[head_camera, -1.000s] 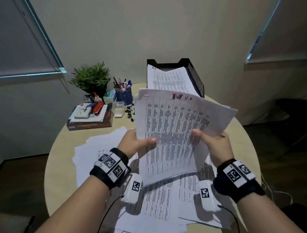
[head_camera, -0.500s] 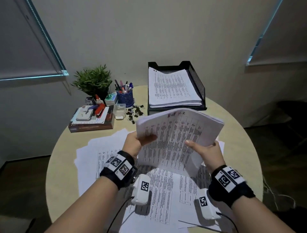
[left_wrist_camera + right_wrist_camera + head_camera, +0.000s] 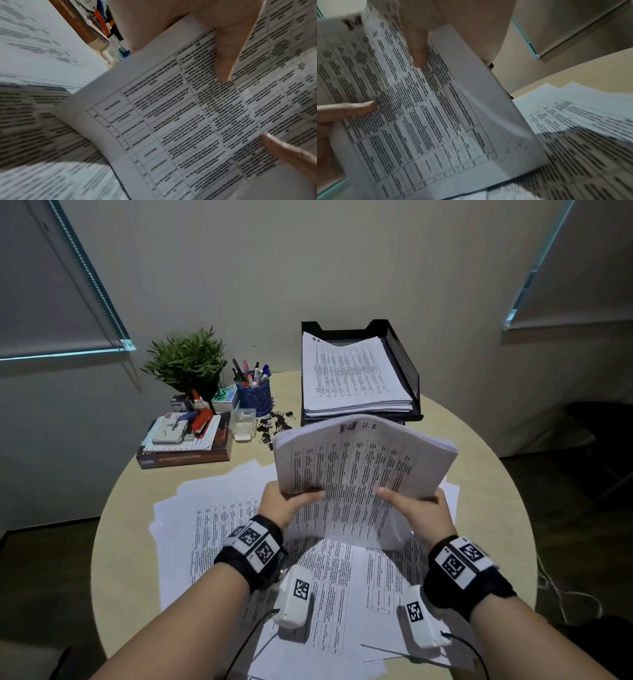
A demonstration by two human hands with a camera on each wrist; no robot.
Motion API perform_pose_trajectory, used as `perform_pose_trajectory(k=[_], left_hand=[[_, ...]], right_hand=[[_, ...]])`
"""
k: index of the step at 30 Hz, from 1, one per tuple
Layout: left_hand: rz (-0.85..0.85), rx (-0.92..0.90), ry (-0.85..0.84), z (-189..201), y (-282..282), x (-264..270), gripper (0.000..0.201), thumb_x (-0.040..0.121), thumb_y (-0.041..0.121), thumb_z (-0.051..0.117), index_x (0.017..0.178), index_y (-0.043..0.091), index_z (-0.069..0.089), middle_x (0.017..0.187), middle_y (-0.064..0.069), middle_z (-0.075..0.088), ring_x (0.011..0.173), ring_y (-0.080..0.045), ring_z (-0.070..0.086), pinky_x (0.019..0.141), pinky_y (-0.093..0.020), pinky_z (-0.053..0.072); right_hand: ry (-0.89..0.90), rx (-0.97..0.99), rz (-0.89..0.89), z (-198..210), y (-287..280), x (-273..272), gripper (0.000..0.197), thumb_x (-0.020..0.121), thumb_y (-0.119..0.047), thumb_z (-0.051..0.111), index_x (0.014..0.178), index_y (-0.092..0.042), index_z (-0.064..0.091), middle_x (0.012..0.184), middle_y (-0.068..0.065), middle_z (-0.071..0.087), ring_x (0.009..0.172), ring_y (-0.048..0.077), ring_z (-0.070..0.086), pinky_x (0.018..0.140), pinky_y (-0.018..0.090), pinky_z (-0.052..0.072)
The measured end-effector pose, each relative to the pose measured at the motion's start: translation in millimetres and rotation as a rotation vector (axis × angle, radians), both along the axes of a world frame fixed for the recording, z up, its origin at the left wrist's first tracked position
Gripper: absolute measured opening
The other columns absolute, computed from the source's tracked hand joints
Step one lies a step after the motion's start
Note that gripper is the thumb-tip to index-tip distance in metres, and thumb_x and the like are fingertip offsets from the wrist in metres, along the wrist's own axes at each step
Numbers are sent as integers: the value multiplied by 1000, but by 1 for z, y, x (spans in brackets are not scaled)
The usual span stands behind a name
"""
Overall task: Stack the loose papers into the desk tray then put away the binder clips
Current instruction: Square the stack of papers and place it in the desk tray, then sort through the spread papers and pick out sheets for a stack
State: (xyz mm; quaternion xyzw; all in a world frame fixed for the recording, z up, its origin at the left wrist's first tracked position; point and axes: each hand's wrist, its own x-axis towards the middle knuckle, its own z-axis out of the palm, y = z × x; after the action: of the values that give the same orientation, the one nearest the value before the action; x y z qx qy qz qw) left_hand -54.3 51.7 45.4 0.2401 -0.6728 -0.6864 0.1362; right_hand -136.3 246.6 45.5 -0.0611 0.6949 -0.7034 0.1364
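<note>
Curved sheaf of printed papers [image 3: 363,463] held above scattered sheets [image 3: 212,529]; part-filled black desk tray [image 3: 404,361]; binder clips [image 3: 274,424] beside it.

Dim room, plain wall [image 3: 308,268], round beige table [image 3: 130,525], lowered blinds [image 3: 44,285] both sides, dark floor [image 3: 582,491]

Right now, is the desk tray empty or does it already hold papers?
Partly filled: a stack of papers lies inside the black tray, below its rim.

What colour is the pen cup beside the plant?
Blue, with a perforated dot pattern; the pen cup shows best in the head view.
</note>
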Motion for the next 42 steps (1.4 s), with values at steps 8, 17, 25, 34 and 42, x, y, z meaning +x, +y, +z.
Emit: perform_pose_trajectory(k=[8,17,25,34,42], left_hand=[[-32,-8,-164,-18,1,-1,33,72,-1,74,103,1,61,95,-7,67,79,-14,61,77,-27,51],[-272,-125,-420,-57,-5,4,21,90,7,56,110,11,58,111,-11,64,95,-23,62,85,-35,54],[-289,36,-311,-27,-17,-18,28,96,1,43,122,8,48,116,-13,62,83,-21,70,72,-28,60],[-175,-26,-153,59,-50,-110,36,93,-6,46,128,0,47,114,-5,55,97,-24,63,63,-17,58],[-38,-382,-303,70,-80,-182,12,85,2,62,81,8,51,95,-13,63,79,-28,71,78,-43,58]], right_hand=[[-157,186,16,-25,5,-1,39,75,-19,78,104,-10,54,90,0,62,79,15,60,69,23,48],[-210,261,-17,-61,9,-3,17,94,-15,55,108,-5,57,86,7,59,86,27,55,80,40,49],[-143,303,297,7,7,-35,32,97,-10,50,126,-20,45,101,8,60,79,23,57,66,32,49],[-82,273,304,83,-25,-117,45,91,13,45,132,-6,46,122,14,58,72,26,68,50,16,55],[-164,196,108,66,-71,-199,37,90,15,46,126,6,48,131,16,54,103,27,56,83,33,54]])
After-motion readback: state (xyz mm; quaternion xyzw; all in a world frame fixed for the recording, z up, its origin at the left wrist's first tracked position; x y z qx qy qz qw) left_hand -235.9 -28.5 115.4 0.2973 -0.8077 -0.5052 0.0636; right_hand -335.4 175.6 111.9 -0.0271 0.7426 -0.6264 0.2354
